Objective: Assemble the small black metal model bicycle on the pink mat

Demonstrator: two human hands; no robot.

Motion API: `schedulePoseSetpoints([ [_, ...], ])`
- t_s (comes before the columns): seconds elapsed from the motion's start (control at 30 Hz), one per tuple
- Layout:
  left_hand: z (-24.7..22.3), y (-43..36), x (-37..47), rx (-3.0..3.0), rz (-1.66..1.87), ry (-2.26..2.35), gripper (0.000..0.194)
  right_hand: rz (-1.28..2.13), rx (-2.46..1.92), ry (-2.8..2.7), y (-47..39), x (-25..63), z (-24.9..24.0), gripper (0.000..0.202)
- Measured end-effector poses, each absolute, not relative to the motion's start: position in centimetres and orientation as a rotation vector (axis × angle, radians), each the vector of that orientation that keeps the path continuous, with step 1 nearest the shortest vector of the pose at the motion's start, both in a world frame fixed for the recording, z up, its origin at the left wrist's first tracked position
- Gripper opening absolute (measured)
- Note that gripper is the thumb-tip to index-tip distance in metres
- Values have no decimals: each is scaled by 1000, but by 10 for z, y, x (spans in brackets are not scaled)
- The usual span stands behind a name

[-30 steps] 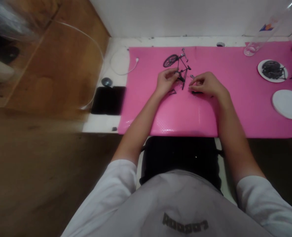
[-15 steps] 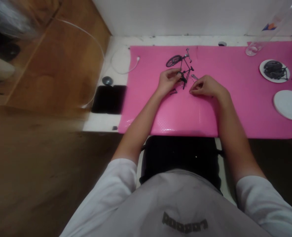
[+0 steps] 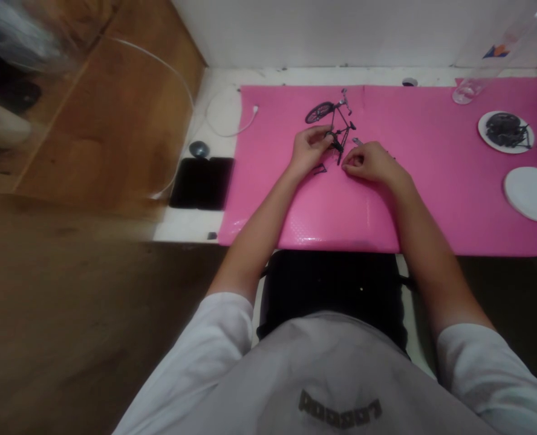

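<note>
A black model bicycle (image 3: 340, 124) lies on the pink mat (image 3: 273, 121), with one wheel visible at its far left end. My left hand (image 3: 312, 148) pinches the bicycle near its crank area. Just right of the bicycle's near end, my right hand (image 3: 368, 162) has thumb and fingertips pressed together; whatever they hold, if anything, is too small to make out. A small dark U-shaped part (image 3: 320, 170) lies below my left fingers. Partly behind my right hand is a small grey piece (image 3: 357, 141).
On the right, a white plate (image 3: 484, 136) bears black parts, with another white plate (image 3: 531, 193) nearer. A clear bottle (image 3: 465, 92) stands behind them. To the left are a black flat object (image 3: 202, 183), a small round dark object (image 3: 199, 149) and a white cable (image 3: 245, 128).
My right hand has shifted slightly left, closer to the bicycle's near end. My left hand keeps its grip on the bicycle, which stays in place.
</note>
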State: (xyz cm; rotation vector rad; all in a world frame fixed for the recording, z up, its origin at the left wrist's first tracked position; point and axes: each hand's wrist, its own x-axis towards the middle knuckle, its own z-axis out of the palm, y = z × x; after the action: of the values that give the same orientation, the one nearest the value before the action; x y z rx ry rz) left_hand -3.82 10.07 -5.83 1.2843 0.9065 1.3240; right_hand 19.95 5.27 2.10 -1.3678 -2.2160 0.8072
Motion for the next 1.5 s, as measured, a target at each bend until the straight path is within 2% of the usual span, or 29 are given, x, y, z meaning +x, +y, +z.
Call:
schedulePoseSetpoints([
  [0.2, -63, 104, -39, 1280, 1317, 936, 62, 831, -1363, -2192, 50, 204, 28, 5],
  [0.5, -66, 107, -37, 1242, 1331, 910, 49, 837, -1360, -2227, 56, 202, 15, 15],
  [0.83, -57, 97, -36, 1188, 1275, 915, 45, 738, -1390, -2231, 52, 195, 16, 11],
  [0.93, -54, 94, -35, 1152, 1270, 921, 43, 677, -1363, -2167, 52, 194, 15, 19],
  [1.1, -45, 87, -34, 1117, 1258, 966, 42, 531, -1200, -2045, 57, 191, 5, 45],
  [1.27, -38, 81, -31, 1100, 1216, 994, 31, 526, -1146, -2030, 60, 185, -5, 48],
  [1.33, -36, 78, -31, 1116, 1173, 1013, 33, 530, -1129, -2040, 61, 183, -8, 46],
  [1.5, -30, 73, -31, 1169, 1082, 1033, 53, 487, -1157, -2046, 60, 183, -8, 40],
])
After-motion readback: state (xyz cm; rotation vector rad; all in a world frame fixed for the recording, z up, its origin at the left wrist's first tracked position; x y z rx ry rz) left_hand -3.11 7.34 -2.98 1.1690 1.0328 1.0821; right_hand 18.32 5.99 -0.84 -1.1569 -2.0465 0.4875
